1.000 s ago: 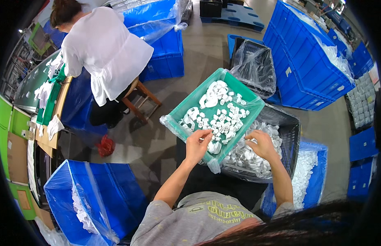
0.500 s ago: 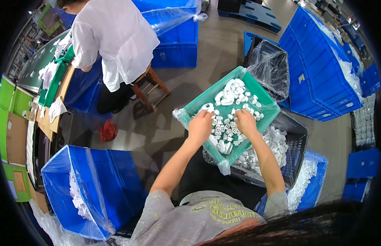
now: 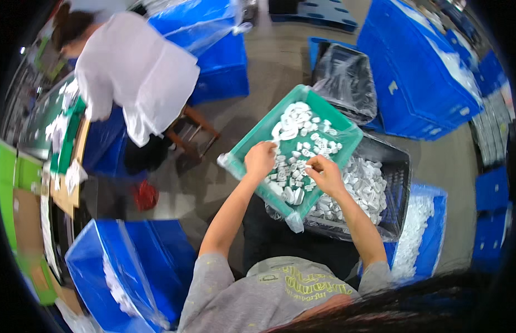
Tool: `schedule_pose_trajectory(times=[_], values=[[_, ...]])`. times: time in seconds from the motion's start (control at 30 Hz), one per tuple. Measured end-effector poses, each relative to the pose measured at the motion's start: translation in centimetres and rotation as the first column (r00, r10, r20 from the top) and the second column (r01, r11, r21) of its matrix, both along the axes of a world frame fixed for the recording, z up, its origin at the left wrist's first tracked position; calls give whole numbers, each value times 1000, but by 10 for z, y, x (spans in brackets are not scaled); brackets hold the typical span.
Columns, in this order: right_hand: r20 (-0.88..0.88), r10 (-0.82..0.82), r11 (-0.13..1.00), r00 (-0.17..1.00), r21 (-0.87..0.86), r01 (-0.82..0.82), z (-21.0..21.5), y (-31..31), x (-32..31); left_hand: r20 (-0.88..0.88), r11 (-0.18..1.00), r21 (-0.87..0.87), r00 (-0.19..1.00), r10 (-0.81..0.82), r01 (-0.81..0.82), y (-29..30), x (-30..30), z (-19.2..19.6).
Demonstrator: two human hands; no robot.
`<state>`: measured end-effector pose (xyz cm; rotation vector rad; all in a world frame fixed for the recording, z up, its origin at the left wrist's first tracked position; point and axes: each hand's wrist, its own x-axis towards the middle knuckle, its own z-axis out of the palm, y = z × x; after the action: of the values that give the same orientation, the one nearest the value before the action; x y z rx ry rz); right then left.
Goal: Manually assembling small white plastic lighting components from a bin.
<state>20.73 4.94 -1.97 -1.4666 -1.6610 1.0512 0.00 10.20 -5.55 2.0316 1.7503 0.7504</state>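
A green plastic tray (image 3: 252, 139) sits tilted in front of me, holding several small white plastic parts (image 3: 302, 139). My left hand (image 3: 260, 159) rests curled on the parts near the tray's left side. My right hand (image 3: 324, 173) lies on the parts at the tray's near right, fingers bent and pinching among them. What each hand grips is too small to tell. Under the tray stands a black crate (image 3: 391, 166) lined with clear plastic and filled with the same white parts (image 3: 363, 186).
Another person in a white top (image 3: 136, 72) bends over a bench at the upper left, beside a wooden stool (image 3: 191, 130). Blue bins (image 3: 419, 61) lined with plastic stand around: upper right, lower left (image 3: 125, 272) and lower right (image 3: 424, 244). A black bag-lined bin (image 3: 347, 77) stands behind the tray.
Both hands have moved from the tray's near edge up onto the white parts. The view has shifted, and the person in white now leans further toward the bench.
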Motion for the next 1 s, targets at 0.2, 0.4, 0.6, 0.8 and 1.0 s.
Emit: schedule_pose_trajectory(times=[0.2,0.4,0.6,0.8,1.0], values=[[-497,14,983,867,-149,-102,-22,13,-24,866,860,-438,381,325,263,-19,10,38],[-568,-64,986,820,-162,-36,-1,-5,-23,946,846,-315,72,315,431,-56,40,42],[-638,-123,969,760,-243,-47,2,-4,-10,907,891,-223,418,42,395,-59,45,45],[-736,-265,919,623,-389,-69,-1,3,-4,493,964,76,831,-258,255,-56,34,35],[-785,-328,895,525,-436,-92,9,-6,21,393,919,324,852,-345,223,-55,51,61]])
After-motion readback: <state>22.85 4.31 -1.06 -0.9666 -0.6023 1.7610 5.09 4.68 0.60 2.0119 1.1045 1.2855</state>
